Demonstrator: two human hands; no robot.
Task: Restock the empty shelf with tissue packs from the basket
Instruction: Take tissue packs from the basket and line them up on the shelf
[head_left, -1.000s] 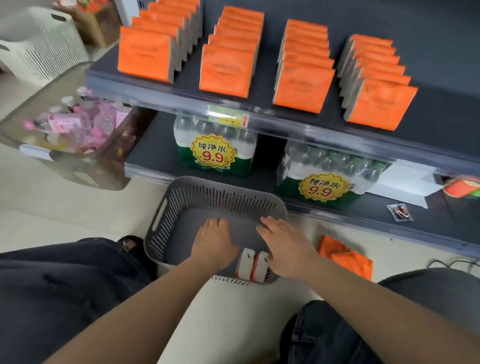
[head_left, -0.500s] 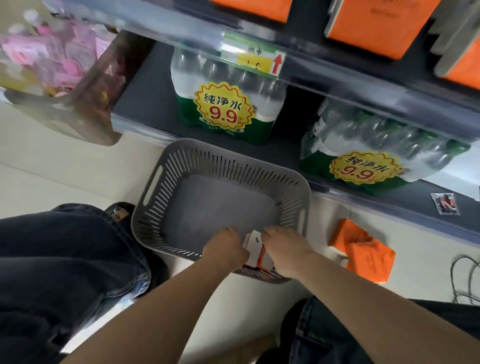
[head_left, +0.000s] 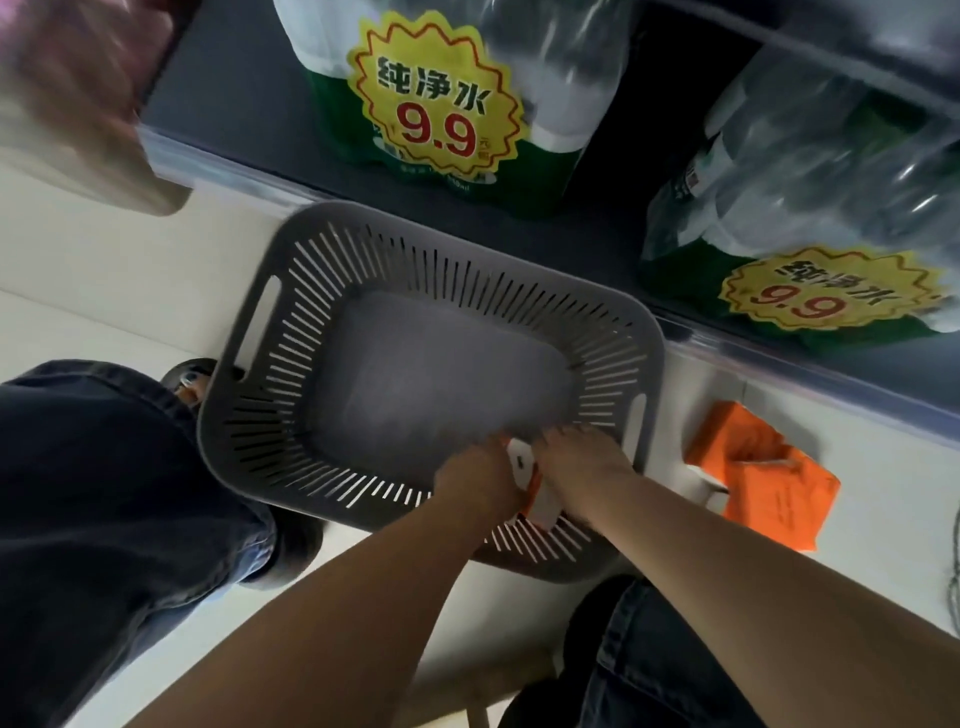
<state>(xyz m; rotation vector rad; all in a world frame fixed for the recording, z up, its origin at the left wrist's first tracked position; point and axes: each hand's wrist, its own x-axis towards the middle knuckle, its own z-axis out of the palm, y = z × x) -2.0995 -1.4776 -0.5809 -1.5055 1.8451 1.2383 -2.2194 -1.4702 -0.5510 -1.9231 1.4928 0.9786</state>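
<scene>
Nearest to you, both knees in dark jeans (head_left: 104, 493) frame the view, left and right, with both bare forearms reaching forward between them over the pale floor (head_left: 104, 270).

Your left hand (head_left: 475, 486) and right hand (head_left: 582, 475) meet at the near right corner of the grey basket (head_left: 270, 441). Between them they hold the tissue packs (head_left: 524, 470), which stand on edge inside the basket against its near wall. Only white and orange edges of the packs show between the hands; you cannot tell how many packs there are. The left hand's fingers curl against the left side of the packs, and the right hand's fingers close over their right side and top. The rest of the basket floor is bare.

The basket sits on the floor, slotted walls flaring outward, with one handle slot on its left wall and one on its right.

Just right of the basket, more orange packs (head_left: 769, 488) lie on the floor, apart from the basket wall.

Beyond the basket, the bottom shelf (head_left: 234, 93) holds two wrapped bundles of water bottles. The left bundle (head_left: 467, 104) and the right bundle (head_left: 810, 223) each carry a yellow label printed 9.9. At the far left edge, a translucent bin (head_left: 78, 104) appears, too blurred to read its contents.
</scene>
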